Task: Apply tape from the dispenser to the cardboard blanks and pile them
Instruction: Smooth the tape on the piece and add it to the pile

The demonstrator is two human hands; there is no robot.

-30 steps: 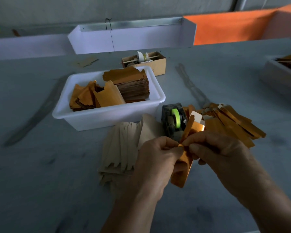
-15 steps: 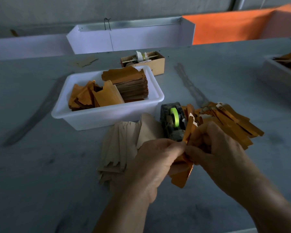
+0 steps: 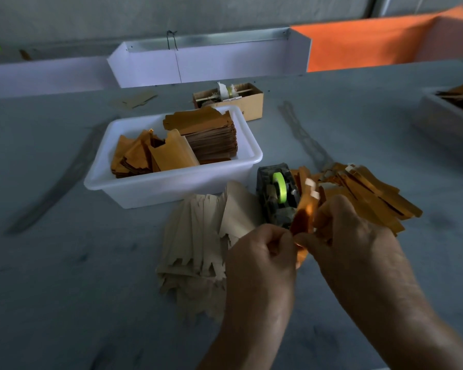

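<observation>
The tabletop (image 3: 64, 276) carries all the work items, and the tape dispenser (image 3: 277, 196) is taken as the landmark for position. To the left of the dispenser and beyond it stands a white plastic tub (image 3: 171, 188), in which gold-faced cardboard blanks are stacked and leaned. Directly left of the dispenser, a fanned pile of pale blanks (image 3: 198, 236) lies face down on the tabletop. To the right of the dispenser, a loose pile of gold blanks (image 3: 372, 196) is spread.

One gold cardboard blank (image 3: 304, 217) is held upright just in front of the dispenser, close to its front end. It is pinched at its lower part by the left hand (image 3: 262, 257) from one side and by the right hand (image 3: 350, 241) from the other. Whether tape is already attached cannot be told.

The blank is judged to be light, thin and moderately stiff, with a glossy face that is likely slippery. It is best gripped at its edges, with light pressure, as creasing is probable under a hard squeeze. The roll of green tape (image 3: 280, 188) is seated in the dispenser.
</observation>
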